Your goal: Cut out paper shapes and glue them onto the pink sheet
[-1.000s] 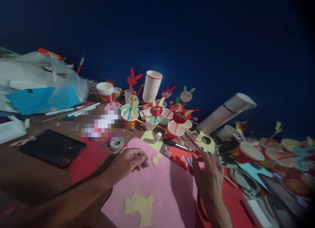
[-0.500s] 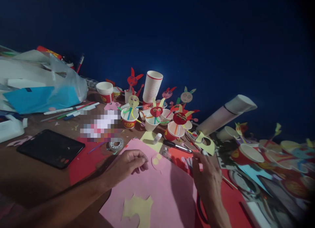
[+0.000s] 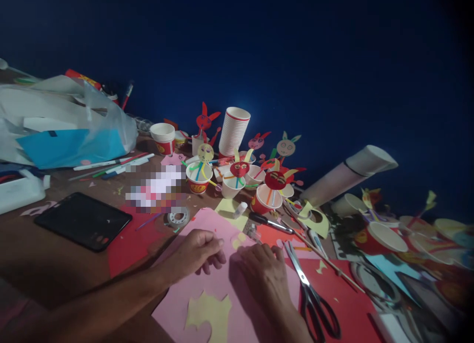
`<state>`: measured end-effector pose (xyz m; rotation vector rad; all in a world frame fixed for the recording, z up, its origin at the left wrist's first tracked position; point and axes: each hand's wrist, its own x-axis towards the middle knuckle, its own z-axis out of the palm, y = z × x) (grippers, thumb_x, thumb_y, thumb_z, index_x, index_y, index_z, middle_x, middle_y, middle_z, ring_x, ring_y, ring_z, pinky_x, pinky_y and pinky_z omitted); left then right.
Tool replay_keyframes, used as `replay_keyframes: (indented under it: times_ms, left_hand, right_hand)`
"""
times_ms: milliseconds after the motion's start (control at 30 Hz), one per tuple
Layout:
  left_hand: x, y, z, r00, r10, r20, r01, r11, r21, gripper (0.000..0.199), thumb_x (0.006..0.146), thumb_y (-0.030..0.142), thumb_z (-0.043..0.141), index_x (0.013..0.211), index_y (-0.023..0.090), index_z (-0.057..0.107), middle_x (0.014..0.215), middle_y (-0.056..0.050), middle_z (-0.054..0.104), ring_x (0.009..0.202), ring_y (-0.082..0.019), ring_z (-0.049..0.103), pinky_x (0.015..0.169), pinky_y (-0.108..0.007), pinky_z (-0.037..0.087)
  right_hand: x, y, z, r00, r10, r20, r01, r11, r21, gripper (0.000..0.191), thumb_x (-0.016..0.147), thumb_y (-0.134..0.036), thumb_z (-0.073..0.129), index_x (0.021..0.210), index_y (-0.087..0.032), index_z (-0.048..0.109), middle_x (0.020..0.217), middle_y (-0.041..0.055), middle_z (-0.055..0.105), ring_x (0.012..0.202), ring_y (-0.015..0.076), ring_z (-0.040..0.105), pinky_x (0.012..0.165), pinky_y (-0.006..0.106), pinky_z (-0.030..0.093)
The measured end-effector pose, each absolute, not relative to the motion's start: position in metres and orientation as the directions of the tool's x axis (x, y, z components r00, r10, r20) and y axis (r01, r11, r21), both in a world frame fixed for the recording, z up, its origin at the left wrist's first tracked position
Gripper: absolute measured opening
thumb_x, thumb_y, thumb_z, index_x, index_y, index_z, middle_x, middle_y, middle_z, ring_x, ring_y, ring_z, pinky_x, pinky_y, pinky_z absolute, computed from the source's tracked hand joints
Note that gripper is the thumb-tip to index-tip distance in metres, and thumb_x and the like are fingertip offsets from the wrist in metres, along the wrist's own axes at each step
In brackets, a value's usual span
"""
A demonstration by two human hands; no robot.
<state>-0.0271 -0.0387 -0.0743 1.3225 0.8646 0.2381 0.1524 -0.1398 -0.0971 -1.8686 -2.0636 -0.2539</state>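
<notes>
Lying beneath both hands (image 3: 203, 250) (image 3: 264, 270), pink paper (image 3: 215, 285); left loosely curled, right palm-down, any grasp indiscernible.

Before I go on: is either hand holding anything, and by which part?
Left hand: nothing visible held. Right hand: cannot tell, its fingers hide what's beneath. The scissors lie unheld beside it.

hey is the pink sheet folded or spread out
Spread out: the pink sheet lies flat, with a yellow cutout on top.

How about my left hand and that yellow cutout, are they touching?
Apart: in the head view, pink paper shows plainly between the left hand and the yellow cutout.
</notes>
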Motion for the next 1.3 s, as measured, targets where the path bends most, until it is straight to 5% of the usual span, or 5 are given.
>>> replay_keyframes:
  times_ms: [167,400,800,1033,1300]
  left_hand:
    - [-0.024,-0.042,-0.071,0.692,0.557,-0.459,0.299,0.358,0.885,0.043,0.080,0.051,0.046,0.080,0.011,0.062,0.070,-0.008,0.065,0.053,-0.012,0.056,0.046,-0.021,0.039]
    - [-0.024,-0.043,-0.076,0.707,0.564,-0.426,0.211,0.407,0.889,0.038,0.078,0.046,0.053,0.092,0.011,0.061,0.096,-0.012,0.064,0.076,-0.018,0.062,0.054,-0.023,0.044]
    - [-0.020,-0.050,-0.083,0.724,0.535,-0.436,0.139,0.505,0.852,0.040,0.071,0.048,0.061,0.090,0.012,0.062,0.086,-0.009,0.062,0.078,-0.020,0.061,0.059,-0.028,0.045]
    - [-0.017,-0.059,-0.082,0.748,0.527,-0.404,-0.113,0.700,0.705,0.033,0.069,0.040,0.068,0.090,0.015,0.066,0.076,-0.003,0.060,0.070,-0.011,0.057,0.070,-0.026,0.042]
    - [-0.016,-0.054,-0.076,0.783,0.506,-0.361,-0.075,0.653,0.754,0.033,0.079,0.039,0.059,0.094,0.010,0.065,0.076,-0.007,0.063,0.068,-0.012,0.057,0.064,-0.023,0.041]
  right_hand:
    - [0.152,-0.137,-0.105,-0.080,0.926,0.370,0.992,0.112,-0.065,0.021,0.081,-0.008,0.049,0.077,-0.023,0.064,0.065,0.0016,0.060,0.066,0.0190,0.049,0.074,0.037,0.025]
    - [0.152,-0.137,-0.105,-0.054,0.935,0.350,0.995,0.078,-0.055,0.011,0.083,-0.020,0.053,0.085,-0.022,0.064,0.071,0.0017,0.063,0.070,0.0187,0.054,0.076,0.038,0.027]
    - [0.154,-0.138,-0.106,-0.225,0.808,0.544,0.968,0.251,0.028,0.018,0.085,-0.014,0.047,0.080,-0.023,0.062,0.068,-0.0003,0.066,0.062,0.0159,0.058,0.070,0.037,0.029]
    - [0.126,-0.140,-0.116,-0.066,0.772,0.633,0.922,0.290,-0.257,0.017,0.088,-0.016,0.047,0.079,-0.022,0.061,0.070,-0.0002,0.068,0.061,0.0146,0.058,0.073,0.037,0.029]
    - [0.121,-0.141,-0.095,-0.036,0.783,0.621,0.808,0.388,-0.443,0.019,0.084,-0.005,0.050,0.090,-0.020,0.059,0.076,0.0002,0.069,0.066,0.0135,0.059,0.071,0.032,0.032]
